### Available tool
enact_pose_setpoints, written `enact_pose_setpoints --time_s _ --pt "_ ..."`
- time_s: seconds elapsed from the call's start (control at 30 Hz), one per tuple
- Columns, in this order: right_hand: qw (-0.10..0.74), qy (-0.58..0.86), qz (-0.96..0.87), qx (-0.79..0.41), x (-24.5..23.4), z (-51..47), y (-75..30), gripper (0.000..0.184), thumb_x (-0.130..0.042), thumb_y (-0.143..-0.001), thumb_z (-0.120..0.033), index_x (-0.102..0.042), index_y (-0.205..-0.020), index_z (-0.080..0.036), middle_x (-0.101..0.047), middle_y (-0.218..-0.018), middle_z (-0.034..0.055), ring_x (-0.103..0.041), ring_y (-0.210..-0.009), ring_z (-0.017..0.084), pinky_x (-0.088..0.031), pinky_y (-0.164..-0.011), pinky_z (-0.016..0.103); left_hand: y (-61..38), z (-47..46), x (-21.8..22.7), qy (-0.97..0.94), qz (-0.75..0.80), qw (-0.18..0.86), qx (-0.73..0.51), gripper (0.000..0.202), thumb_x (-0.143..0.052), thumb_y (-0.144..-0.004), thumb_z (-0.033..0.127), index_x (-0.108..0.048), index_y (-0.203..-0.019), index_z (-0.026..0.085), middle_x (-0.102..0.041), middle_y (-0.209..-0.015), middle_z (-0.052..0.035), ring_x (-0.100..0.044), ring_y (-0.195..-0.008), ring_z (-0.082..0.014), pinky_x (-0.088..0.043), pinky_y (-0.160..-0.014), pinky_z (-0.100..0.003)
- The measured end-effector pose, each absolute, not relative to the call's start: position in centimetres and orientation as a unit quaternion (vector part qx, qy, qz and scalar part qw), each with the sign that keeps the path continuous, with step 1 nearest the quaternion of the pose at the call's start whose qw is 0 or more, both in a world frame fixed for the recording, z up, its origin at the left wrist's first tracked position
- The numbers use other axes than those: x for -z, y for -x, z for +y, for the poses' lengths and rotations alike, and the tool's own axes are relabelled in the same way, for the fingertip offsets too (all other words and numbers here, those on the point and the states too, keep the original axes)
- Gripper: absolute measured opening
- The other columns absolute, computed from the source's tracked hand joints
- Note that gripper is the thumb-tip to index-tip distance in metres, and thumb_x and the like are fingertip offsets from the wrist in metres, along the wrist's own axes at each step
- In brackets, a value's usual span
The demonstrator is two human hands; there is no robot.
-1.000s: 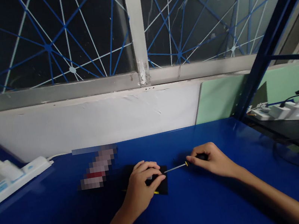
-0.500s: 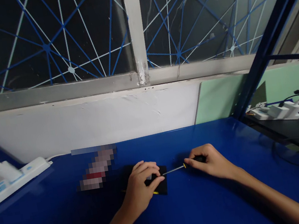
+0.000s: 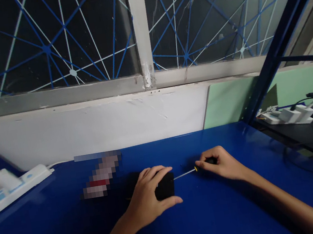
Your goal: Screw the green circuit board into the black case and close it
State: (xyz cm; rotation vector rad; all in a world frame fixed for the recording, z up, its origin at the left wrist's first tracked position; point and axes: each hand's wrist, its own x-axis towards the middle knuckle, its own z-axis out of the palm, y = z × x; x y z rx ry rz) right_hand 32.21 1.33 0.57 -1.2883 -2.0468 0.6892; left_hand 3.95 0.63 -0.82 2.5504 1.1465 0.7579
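My right hand (image 3: 222, 164) is closed around the dark handle of a screwdriver (image 3: 185, 174), which has a yellow collar and a thin metal shaft. The shaft points left, and its tip meets the right edge of a flat black box (image 3: 166, 186); whether it goes in, I cannot tell. Across that box lies my left hand (image 3: 149, 193), thumb along the near edge and fingers over the far edge, holding it between them. The palm hides the box's left part.
The blue table (image 3: 220, 217) runs back to a white wall panel (image 3: 116, 123). At left is a white power strip (image 3: 33, 182); a blurred-out item (image 3: 103, 175) lies behind my left hand. White plugs (image 3: 295, 114) stand on a black surface at right, beyond a blue post (image 3: 267, 64).
My left thumb and fingers have spread from a pinch near the screwdriver tip to opposite edges of the box. My right hand and the screwdriver have shifted slightly right and away from me.
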Motion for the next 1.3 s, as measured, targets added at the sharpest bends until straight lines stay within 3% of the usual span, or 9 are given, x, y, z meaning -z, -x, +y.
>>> enact_pose_setpoints --time_s 0.13,0.37,0.77,0.93,1.03,1.13,1.3 --pt "0.295 0.504 -0.77 -0.256 -0.5 2.0 -33.4 0.04 -0.055 -0.088 -0.047 -0.074 -0.07 -0.016 -0.056 -0.054 -0.0008 -0.035 -0.047 0.009 -0.023 -0.045 0.025 -4.0 0.5 0.8 -0.9 0.374 0.082 -0.208 0.083 -0.082 -0.063 0.056 -0.049 -0.135 0.03 -0.058 -0.128 -0.0081 -0.053 -0.116 -0.034 -0.037 -0.102 -0.059" --pt "0.289 0.505 -0.772 -0.257 -0.2 2.4 -33.5 0.041 -0.054 -0.089 -0.046 -0.074 -0.071 -0.015 -0.057 -0.055 0.0003 -0.036 -0.048 0.01 -0.025 -0.046 0.026 -4.0 0.6 1.3 -0.906 0.371 0.053 -0.196 0.076 -0.08 -0.069 0.05 -0.049 -0.135 0.029 -0.058 -0.127 -0.0085 -0.053 -0.117 -0.0335 -0.035 -0.103 -0.06" --pt "0.271 0.5 -0.774 -0.278 0.0 2.2 -33.1 0.044 -0.052 -0.091 -0.048 -0.071 -0.071 -0.015 -0.055 -0.056 0.0002 -0.037 -0.049 0.01 -0.026 -0.048 0.026 -3.9 0.5 1.5 -0.909 0.359 0.029 -0.212 0.071 -0.078 -0.071 0.053 -0.051 -0.132 0.027 -0.06 -0.124 -0.0093 -0.055 -0.112 -0.0328 -0.04 -0.098 -0.057" --pt "0.261 0.466 -0.775 -0.337 -0.2 2.0 -33.3 0.026 -0.067 -0.082 -0.043 -0.064 -0.081 -0.017 -0.06 -0.067 -0.0007 -0.047 -0.056 0.011 -0.035 -0.051 0.023 -3.9 0.6 1.4 -0.906 0.365 0.009 -0.214 0.069 -0.077 -0.072 0.054 -0.054 -0.13 0.025 -0.062 -0.121 -0.0098 -0.057 -0.108 -0.0317 -0.043 -0.093 -0.051" --pt "0.252 0.473 -0.748 -0.392 -0.1 1.8 -33.4 0.028 -0.073 -0.076 -0.038 -0.057 -0.089 -0.019 -0.061 -0.072 -0.0021 -0.044 -0.048 0.007 -0.034 -0.043 0.02 -3.8 0.7 1.3 -0.907 0.367 -0.002 -0.205 0.07 -0.076 -0.071 0.057 -0.055 -0.129 0.023 -0.063 -0.12 -0.0105 -0.058 -0.106 -0.0318 -0.043 -0.092 -0.051" --pt "0.231 0.483 -0.708 -0.461 0.1 1.8 -33.4 0.031 -0.069 -0.08 -0.044 -0.055 -0.092 -0.019 -0.059 -0.067 -0.0033 -0.039 -0.039 0.006 -0.029 -0.034 0.019 -3.7 0.8 1.4 -0.91 0.361 -0.01 -0.204 0.072 -0.074 -0.071 0.062 -0.056 -0.128 0.022 -0.064 -0.119 -0.0108 -0.059 -0.103 -0.0313 -0.043 -0.089 -0.05" --pt "0.231 0.443 -0.76 -0.416 0.3 2.1 -33.3 0.042 -0.055 -0.09 -0.052 -0.064 -0.073 -0.015 -0.051 -0.057 -0.0027 -0.039 -0.048 0.008 -0.032 -0.045 0.022 -3.5 0.8 1.4 -0.912 0.351 -0.021 -0.21 0.071 -0.07 -0.073 0.064 -0.056 -0.128 0.022 -0.064 -0.118 -0.0111 -0.059 -0.102 -0.0308 -0.044 -0.088 -0.049"
